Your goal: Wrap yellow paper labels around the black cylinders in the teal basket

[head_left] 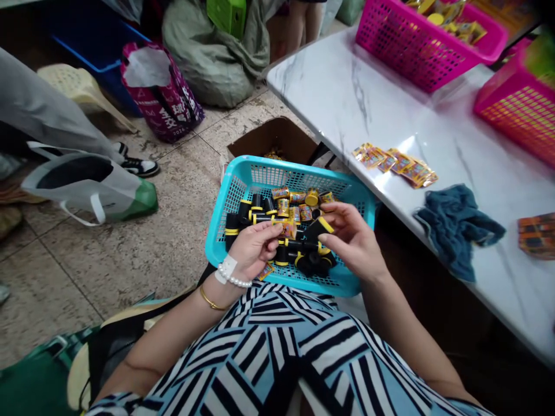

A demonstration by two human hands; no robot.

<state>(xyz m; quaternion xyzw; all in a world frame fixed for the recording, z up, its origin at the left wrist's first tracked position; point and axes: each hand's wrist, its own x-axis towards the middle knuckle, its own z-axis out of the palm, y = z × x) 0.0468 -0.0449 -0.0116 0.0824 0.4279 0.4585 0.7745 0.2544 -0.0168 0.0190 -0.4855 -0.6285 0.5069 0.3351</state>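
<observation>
A turquoise plastic basket rests in front of my body. Over it, my left hand pinches a small orange-yellow printed label between thumb and fingers. My right hand grips a black cylinder with a yellow rim, held tilted close to the label. Below both hands lie several plain black cylinders with yellow rims. Toward the far side of the basket are several cylinders wrapped in printed labels. One loose label is by the near edge, beneath my left wrist.
A marble-patterned table stands to the right, bearing a row of printed labels, a blue cloth and pink baskets. Behind my basket is a cardboard box. Bags and a person's leg are on the left.
</observation>
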